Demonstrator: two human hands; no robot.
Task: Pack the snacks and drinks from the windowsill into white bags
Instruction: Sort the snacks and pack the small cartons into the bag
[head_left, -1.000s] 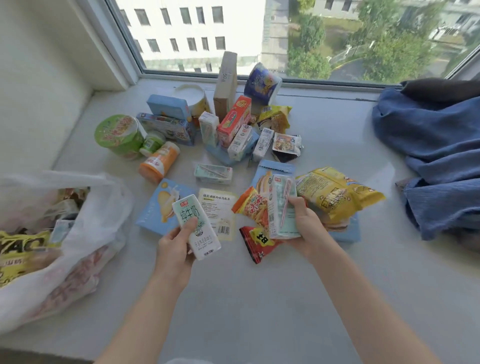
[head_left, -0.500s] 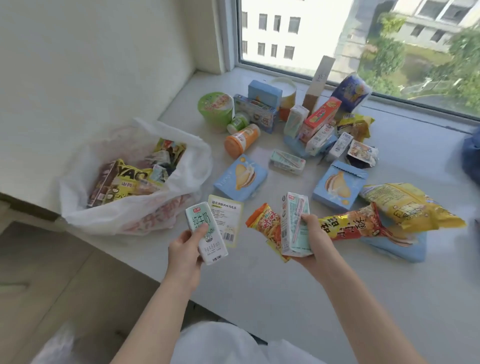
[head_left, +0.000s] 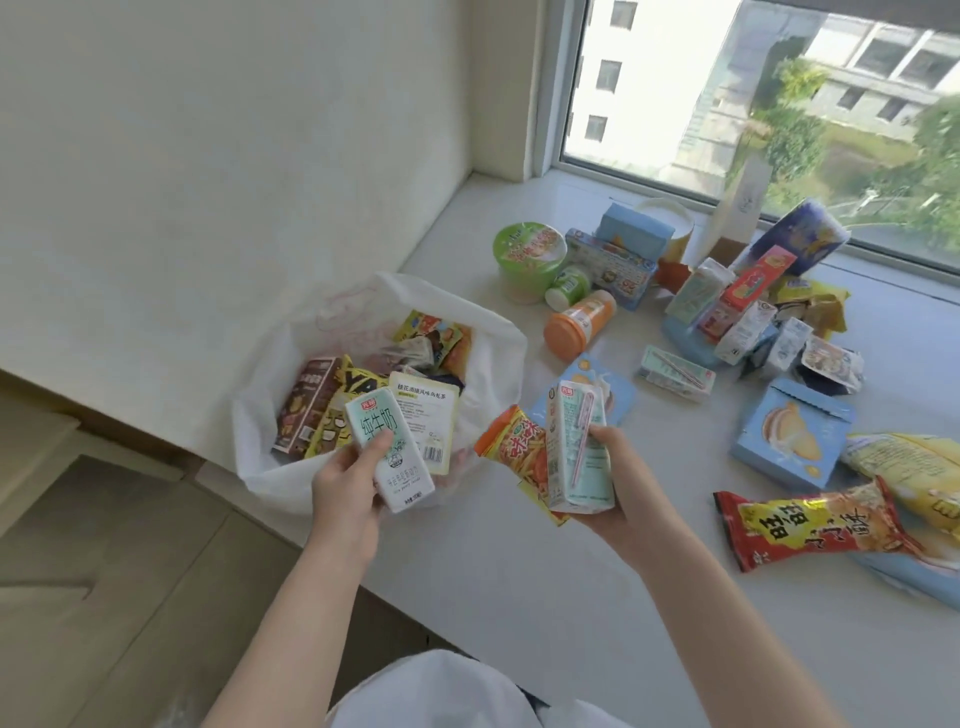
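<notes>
Loading step: left hand clasped milk carton and tea sachet above white bag on windowsill; right hand gripped second carton with chip packet; next, release into bag.

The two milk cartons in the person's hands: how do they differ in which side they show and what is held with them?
The left hand holds its milk carton with the large printed characters facing the camera; the carton in the right hand shows the side carrying a pink straw. The left carton is held with a flat white packet, the right one with an orange snack bag. Both are pale green and white.
</notes>
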